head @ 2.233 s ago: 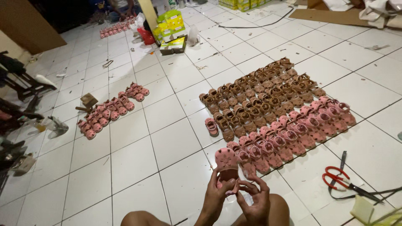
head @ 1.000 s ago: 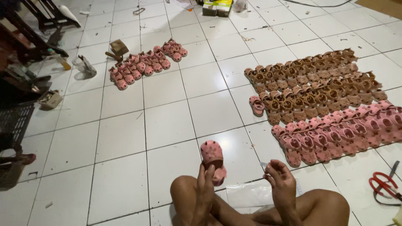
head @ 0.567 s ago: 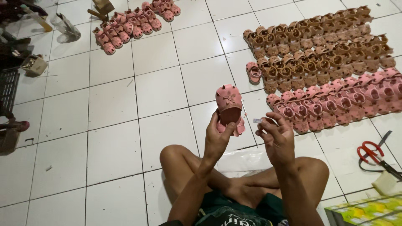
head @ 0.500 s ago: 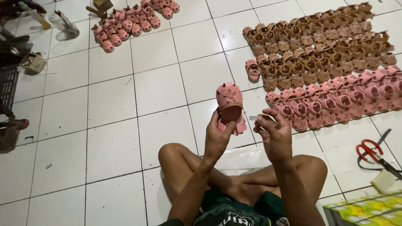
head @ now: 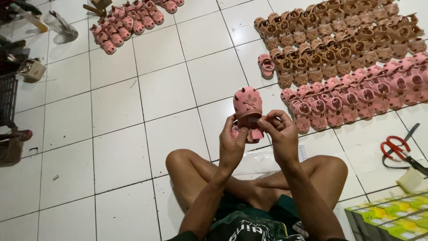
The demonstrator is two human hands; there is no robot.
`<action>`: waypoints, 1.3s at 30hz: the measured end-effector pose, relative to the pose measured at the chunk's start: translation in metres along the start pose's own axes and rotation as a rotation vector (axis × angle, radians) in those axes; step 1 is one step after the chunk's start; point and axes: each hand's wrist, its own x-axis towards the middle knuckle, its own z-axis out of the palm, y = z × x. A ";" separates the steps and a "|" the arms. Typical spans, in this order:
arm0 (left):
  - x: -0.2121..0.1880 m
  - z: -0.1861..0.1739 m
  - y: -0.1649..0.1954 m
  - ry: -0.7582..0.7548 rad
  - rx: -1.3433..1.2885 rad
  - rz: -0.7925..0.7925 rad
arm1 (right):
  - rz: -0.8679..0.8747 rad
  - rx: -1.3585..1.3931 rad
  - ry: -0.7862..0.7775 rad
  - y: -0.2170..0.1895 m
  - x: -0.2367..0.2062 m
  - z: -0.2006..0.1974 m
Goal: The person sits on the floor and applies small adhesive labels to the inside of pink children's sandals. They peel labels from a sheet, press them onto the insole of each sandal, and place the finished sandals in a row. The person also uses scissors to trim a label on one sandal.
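Observation:
I hold a small pink child's sandal (head: 248, 103) with a flower on its toe upright in front of me. My left hand (head: 232, 145) grips it from below and behind. My right hand (head: 281, 134) pinches its back strap with thumb and fingers. I sit cross-legged on a white tiled floor (head: 111, 134). Rows of pink sandals (head: 356, 96) lie on the floor to the right, and rows of brown sandals (head: 339, 40) lie beyond them.
Another group of pink sandals (head: 129, 22) lies at the far left. Red-handled scissors (head: 399, 149) rest at the right. Green and yellow boxes (head: 392, 214) stand at the lower right. A clear plastic sheet (head: 258, 160) lies under my legs. Dark clutter lines the left edge.
I picked one pink sandal off the floor and raised it in front of me. My right hand has come onto its strap. The view tilted down toward my lap.

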 end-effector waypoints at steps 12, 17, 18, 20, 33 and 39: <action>-0.006 0.002 -0.005 0.013 0.103 0.010 | -0.161 -0.168 0.053 0.004 -0.019 0.008; -0.009 0.004 -0.009 0.013 0.012 -0.014 | -0.158 -0.196 0.074 0.004 -0.019 0.006; -0.009 0.004 -0.009 0.018 -0.005 -0.043 | -0.154 -0.205 0.079 0.004 -0.020 0.006; -0.009 0.005 -0.008 0.007 -0.003 -0.016 | -0.151 -0.225 0.092 0.003 -0.021 0.004; -0.039 0.103 -0.032 -0.368 -0.125 -0.305 | -0.229 -0.174 0.450 -0.039 -0.105 -0.099; -0.034 0.249 -0.082 -0.773 0.051 -0.367 | -0.349 -0.097 0.643 -0.031 -0.184 -0.175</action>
